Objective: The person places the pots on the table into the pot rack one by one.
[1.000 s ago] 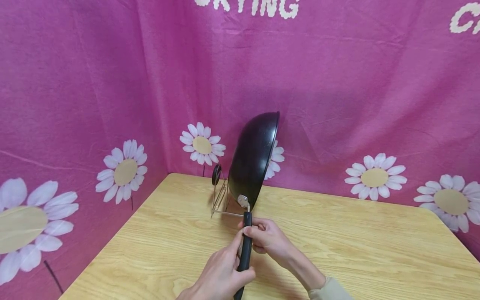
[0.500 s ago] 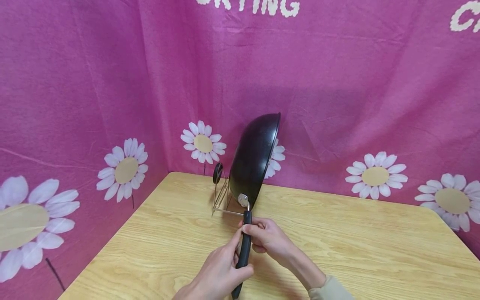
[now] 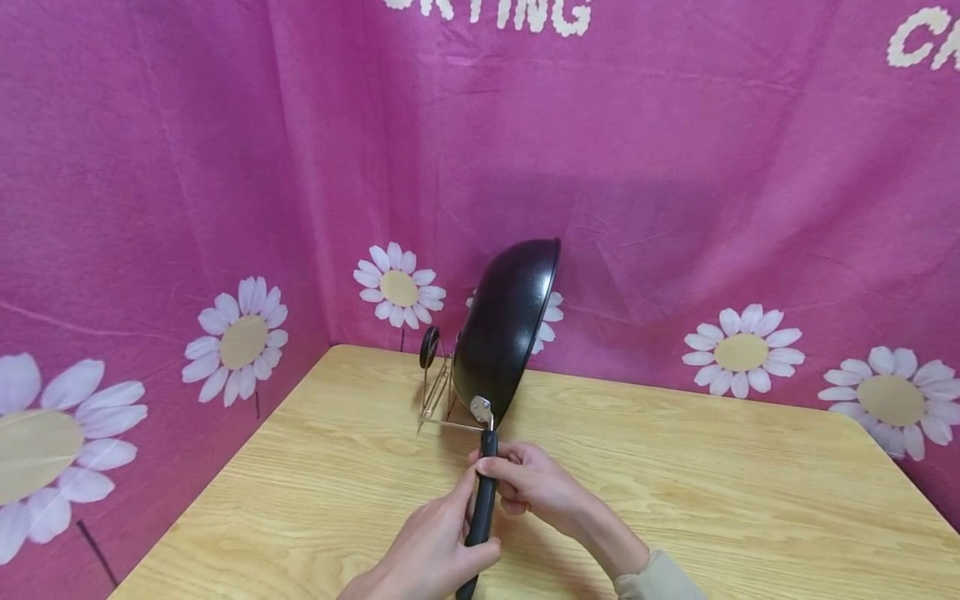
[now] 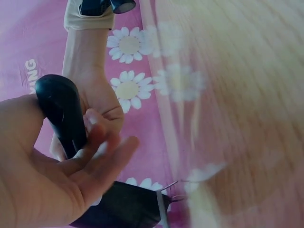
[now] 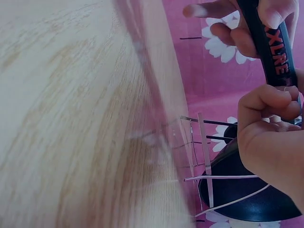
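A black wok point(image 3: 506, 325) stands on its side in the head view, its hollow turned right and its outer base turned left. Its black handle point(image 3: 483, 500) points toward me. My left hand point(image 3: 435, 546) holds the handle near its free end, with the thumb over it. Closer to the bowl, my right hand point(image 3: 536, 483) pinches the handle between thumb and fingers. The bowl's lower part is at a wire rack point(image 5: 205, 156), whose bars cross in front of the wok in the right wrist view. Whether the wok's weight rests on the rack, I cannot tell.
A black round piece point(image 3: 429, 347) stands at the rack's left side. The wooden table point(image 3: 675, 483) reaches back to a pink cloth point(image 3: 645, 167) with printed daisies, which also hangs along the left side.
The wok's upper rim has sunk slightly, and the handle's free end has shifted a little left. Both hands keep their hold. The head view has shifted slightly.
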`<state>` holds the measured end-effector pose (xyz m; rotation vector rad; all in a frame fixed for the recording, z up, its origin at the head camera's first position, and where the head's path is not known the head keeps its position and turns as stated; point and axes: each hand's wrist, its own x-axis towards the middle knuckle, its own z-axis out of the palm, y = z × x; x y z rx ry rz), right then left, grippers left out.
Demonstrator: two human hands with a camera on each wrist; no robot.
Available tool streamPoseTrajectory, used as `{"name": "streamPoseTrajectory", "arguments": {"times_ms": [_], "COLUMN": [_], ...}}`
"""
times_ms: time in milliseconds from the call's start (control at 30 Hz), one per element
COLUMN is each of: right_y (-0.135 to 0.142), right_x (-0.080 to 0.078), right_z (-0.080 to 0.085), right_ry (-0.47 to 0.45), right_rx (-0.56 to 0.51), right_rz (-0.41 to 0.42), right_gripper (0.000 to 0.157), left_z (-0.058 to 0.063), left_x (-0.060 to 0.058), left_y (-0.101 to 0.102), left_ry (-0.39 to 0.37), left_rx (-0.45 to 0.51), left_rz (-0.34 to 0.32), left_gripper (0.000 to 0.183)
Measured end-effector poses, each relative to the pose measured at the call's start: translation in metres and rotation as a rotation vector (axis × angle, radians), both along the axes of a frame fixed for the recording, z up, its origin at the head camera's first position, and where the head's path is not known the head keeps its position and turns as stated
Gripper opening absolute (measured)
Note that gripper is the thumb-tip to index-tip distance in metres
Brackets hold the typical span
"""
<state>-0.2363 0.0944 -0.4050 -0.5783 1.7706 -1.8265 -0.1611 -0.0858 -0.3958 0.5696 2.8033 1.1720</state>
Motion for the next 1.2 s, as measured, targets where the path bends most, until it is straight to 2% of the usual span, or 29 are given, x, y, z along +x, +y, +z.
{"name": "streamPoseTrajectory", "arguments": {"times_ms": [200, 333, 433, 667, 867, 967, 1100, 1200], "right_y": [-0.004, -0.004, -0.002, 0.007, 0.017, 0.023, 0.031, 0.04], "right_x": [0.002, 0.004, 0.006, 0.007, 0.006, 0.005, 0.008, 0.011], "right_z": [0.001, 0.002, 0.003, 0.002, 0.004, 0.005, 0.003, 0.003], "right_ry": [0.022, 0.034, 0.049, 0.15, 0.207, 0.24, 0.346, 0.468], "right_rx": [0.072, 0.09, 0.102, 0.15, 0.203, 0.237, 0.325, 0.417], "right_rz": [-0.045, -0.052, -0.054, -0.026, -0.042, -0.06, -0.073, -0.107], "right_gripper": [0.037, 0.044, 0.045, 0.039, 0.04, 0.043, 0.042, 0.042], "left_z": [0.0, -0.001, -0.001, 0.002, 0.006, 0.007, 0.006, 0.005], "left_x": [0.0, 0.0, 0.0, 0.0, -0.003, -0.005, -0.006, -0.007], "left_y": [-0.003, -0.004, -0.005, -0.006, -0.01, -0.013, -0.018, -0.023], "left_ry": [0.023, -0.012, -0.035, -0.005, -0.016, 0.013, 0.076, 0.099], "left_rx": [-0.091, -0.084, -0.086, -0.13, -0.09, -0.059, -0.052, -0.068], "left_rz": [0.007, 0.01, 0.008, 0.038, 0.044, 0.037, 0.024, 0.01], "left_gripper": [0.089, 0.082, 0.083, 0.094, 0.086, 0.079, 0.071, 0.068]}}
